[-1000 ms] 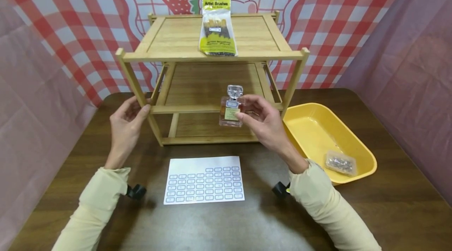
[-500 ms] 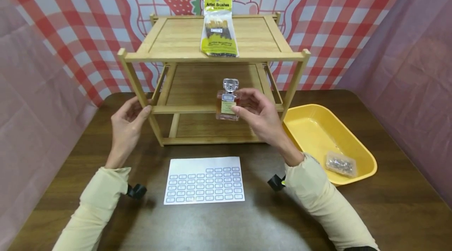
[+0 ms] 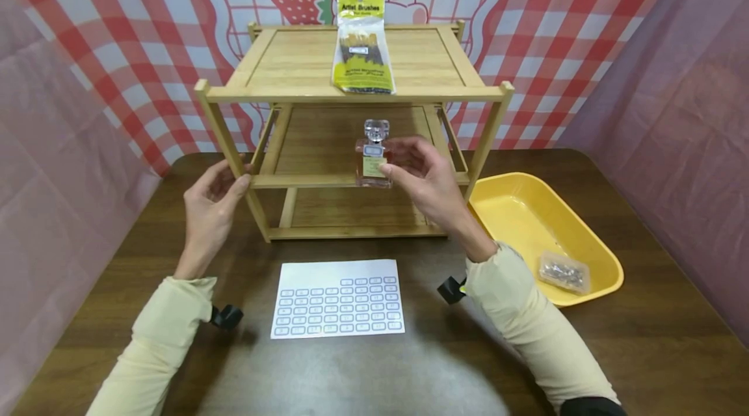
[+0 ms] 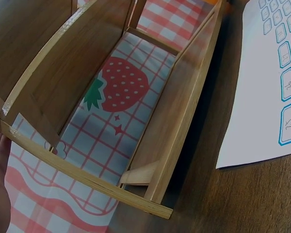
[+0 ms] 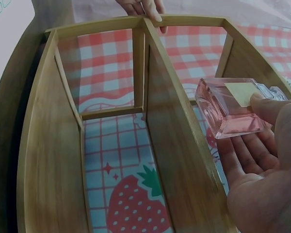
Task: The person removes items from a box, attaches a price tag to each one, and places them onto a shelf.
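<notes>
Our right grip [image 3: 426, 181] pinches a glass bottle [image 3: 366, 160], narrowed to its thickness, before the middle shelf of the wooden rack [image 3: 287, 58].
The bottle stands upright with its faceted stopper on top, our thumb against its label and our fingers behind; we cannot tell whether its base touches the shelf's front rail. Our left grip [image 3: 212, 205] holds the rack at the left front post, by the middle shelf. Above, a packet of artist brushes [image 3: 362, 52] lies on the top shelf. On the desk [image 3: 328, 374], a label sheet [image 3: 338, 299] lies in front of the rack, and a yellow tub [image 3: 517, 211] at its right contains a clear box [image 3: 564, 272].
</notes>
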Demonstrator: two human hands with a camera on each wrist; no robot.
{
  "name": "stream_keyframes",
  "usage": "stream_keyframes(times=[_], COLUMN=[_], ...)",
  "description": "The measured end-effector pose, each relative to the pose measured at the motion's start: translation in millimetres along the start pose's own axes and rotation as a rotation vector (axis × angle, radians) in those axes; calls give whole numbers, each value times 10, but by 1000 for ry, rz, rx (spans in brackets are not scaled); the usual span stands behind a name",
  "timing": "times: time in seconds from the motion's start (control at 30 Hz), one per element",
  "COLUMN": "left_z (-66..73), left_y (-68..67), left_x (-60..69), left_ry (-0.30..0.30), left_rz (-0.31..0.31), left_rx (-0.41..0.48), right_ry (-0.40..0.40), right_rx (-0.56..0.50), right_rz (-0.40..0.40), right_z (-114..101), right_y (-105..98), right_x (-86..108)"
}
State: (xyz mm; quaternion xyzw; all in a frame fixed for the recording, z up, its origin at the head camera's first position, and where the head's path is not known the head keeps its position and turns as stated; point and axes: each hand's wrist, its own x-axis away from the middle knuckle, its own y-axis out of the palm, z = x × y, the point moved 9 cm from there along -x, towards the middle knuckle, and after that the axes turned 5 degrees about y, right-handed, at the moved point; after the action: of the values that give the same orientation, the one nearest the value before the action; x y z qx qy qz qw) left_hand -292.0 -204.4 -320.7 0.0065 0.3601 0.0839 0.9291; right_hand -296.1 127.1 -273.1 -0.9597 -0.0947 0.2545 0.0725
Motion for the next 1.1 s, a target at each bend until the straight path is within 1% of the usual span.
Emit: stream_keyframes(times=[0.3, 0.67, 0.73, 0.97, 1.1], left_z=[5, 3, 3, -7, -4], left_y=[10, 8, 9, 5, 9], left_x=[11, 15, 16, 12, 16], left_ry=[12, 11, 13, 14, 20], left_rz=[-9, -6, -7, -1, -6], left_rx=[-42, -42, -49, -25, -37], right_ry=[-24, -30, -24, 10, 37], right_rx=[14, 34, 46, 91, 112], right_rz=[-12, -27, -26, -24, -30], right_z=[-3, -24, -24, 1, 20], right_y=[38, 75, 76, 75, 86], right_x=[-96, -178, -187, -247, -286])
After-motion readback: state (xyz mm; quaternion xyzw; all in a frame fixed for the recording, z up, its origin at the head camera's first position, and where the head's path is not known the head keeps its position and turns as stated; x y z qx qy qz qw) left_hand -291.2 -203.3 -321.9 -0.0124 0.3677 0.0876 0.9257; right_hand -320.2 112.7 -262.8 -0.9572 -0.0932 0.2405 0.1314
